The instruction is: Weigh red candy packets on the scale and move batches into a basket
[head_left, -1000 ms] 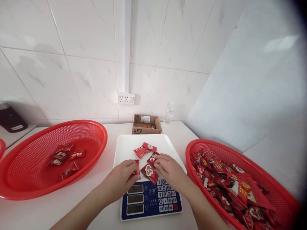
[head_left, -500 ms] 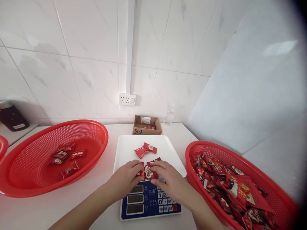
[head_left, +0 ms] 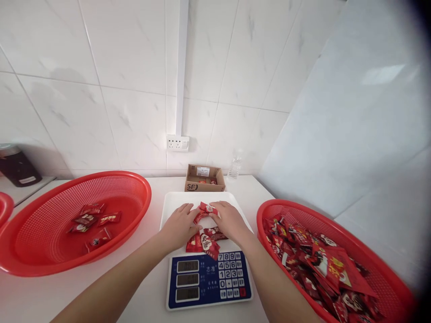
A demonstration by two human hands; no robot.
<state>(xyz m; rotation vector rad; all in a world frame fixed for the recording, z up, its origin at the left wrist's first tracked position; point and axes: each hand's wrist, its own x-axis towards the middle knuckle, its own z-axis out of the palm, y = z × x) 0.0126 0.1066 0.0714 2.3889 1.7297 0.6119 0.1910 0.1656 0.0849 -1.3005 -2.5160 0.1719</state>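
Note:
A white weighing scale (head_left: 241,244) with a blue keypad panel stands in front of me, small red wrapped snack packets on its pan. My left hand (head_left: 180,228) is over the pan, fingers apart, at the left side of the two far red packets (head_left: 208,209). On their right side is my right hand (head_left: 231,220), its thumb and fingers also spread. Fingertips of both hands reach the packets' edges; how firmly they touch is not clear. Nearer me, below the hands, several dark red and red packets (head_left: 207,242) lie overlapping, one hanging over the panel's edge.
At left, a red mesh basket (head_left: 40,264) holds several packets. To the right, another red basket (head_left: 266,206) is heaped with packets. Behind the scale are a cardboard box (head_left: 205,187) and a clear plastic bottle (head_left: 235,166). A dark container (head_left: 20,166) stands far left.
Both hands have moved away from me, from the near packets to the two far ones. The near packets are uncovered and let go, shifted slightly, and the keypad shows fully.

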